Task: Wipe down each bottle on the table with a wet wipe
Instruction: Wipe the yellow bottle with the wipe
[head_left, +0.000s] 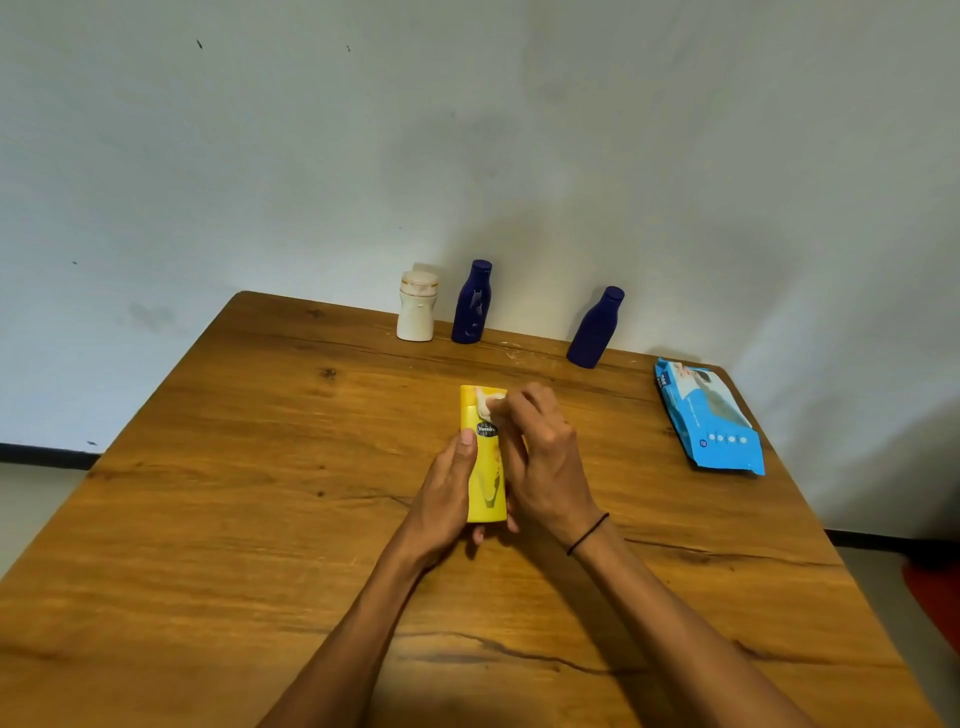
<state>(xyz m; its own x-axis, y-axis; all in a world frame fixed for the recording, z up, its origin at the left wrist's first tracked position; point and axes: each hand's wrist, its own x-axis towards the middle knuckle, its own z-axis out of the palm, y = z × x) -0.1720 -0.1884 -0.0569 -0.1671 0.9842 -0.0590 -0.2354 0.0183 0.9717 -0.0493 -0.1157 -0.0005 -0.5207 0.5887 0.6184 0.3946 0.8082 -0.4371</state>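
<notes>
Fingers (511, 410) press crumpled wipe (491, 405) on glossy yellow bottle (485, 467).

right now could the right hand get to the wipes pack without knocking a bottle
Probably yes. The wipes pack lies at the table's right edge, with bare wood between it and the right hand. The nearest blue bottle stands farther back. But the hand is pressing a wipe on the yellow bottle.

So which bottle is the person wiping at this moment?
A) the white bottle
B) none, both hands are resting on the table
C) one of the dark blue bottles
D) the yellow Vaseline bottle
D: the left hand grips the yellow Vaseline bottle while the right hand presses a wet wipe against its top; the others stand untouched by the wall.
</notes>
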